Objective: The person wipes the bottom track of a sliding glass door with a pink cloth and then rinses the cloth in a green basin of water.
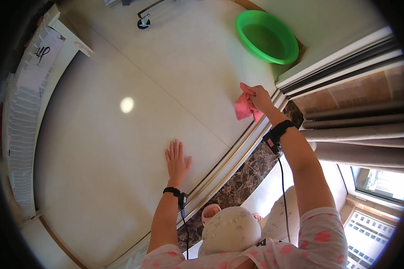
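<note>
My right hand grips a bunched pink cloth, whose lower end hangs over the edge of the metal sliding-door track. My left hand rests palm down on the pale tiled floor, fingers spread, with nothing in it. Each wrist wears a black strap with a small device and a cable. Beyond my right hand, a green plastic basin stands on the floor near the wall; whether it holds water I cannot tell.
A bed with striped bedding lies along the left. A caster wheel stands at the top. Dark marble borders the track near my pink shoe. Grey curtains hang at the right, beside the sliding-door frame.
</note>
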A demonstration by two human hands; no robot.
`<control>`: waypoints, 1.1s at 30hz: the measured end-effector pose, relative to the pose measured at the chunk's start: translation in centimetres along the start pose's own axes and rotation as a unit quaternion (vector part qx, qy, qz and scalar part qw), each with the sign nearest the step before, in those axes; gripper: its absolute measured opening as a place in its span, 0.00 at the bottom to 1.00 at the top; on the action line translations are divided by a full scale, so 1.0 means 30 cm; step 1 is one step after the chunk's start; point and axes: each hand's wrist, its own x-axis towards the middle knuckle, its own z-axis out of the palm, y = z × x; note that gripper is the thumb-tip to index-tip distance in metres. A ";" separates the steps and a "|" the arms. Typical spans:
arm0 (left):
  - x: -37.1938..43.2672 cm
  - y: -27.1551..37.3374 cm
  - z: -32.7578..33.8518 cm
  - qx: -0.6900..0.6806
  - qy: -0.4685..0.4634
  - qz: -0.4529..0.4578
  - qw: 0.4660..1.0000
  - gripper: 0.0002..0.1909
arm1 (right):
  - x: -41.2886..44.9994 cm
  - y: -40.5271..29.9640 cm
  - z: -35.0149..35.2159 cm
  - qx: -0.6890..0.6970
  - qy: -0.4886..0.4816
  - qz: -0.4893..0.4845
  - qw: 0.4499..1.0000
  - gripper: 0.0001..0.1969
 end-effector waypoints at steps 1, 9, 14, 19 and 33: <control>-0.008 0.003 -0.007 0.017 -0.001 -0.008 1.000 0.36 | 0.024 0.009 0.016 -0.009 0.014 0.086 0.996 0.15; 0.013 0.000 -0.019 0.010 -0.005 -0.018 1.000 0.36 | -0.061 0.207 0.282 -0.260 0.153 0.013 0.953 0.30; 0.007 -0.004 -0.033 0.018 -0.007 -0.017 1.000 0.36 | -0.279 0.097 0.434 -0.264 0.146 -0.103 0.948 0.24; 0.014 0.013 -0.025 -0.004 -0.006 -0.008 1.000 0.37 | -0.318 0.092 0.356 -0.089 0.042 -0.073 0.992 0.19; 0.014 0.002 -0.007 0.030 -0.014 -0.021 0.999 0.37 | 0.110 0.213 0.042 0.060 0.216 0.094 0.970 0.20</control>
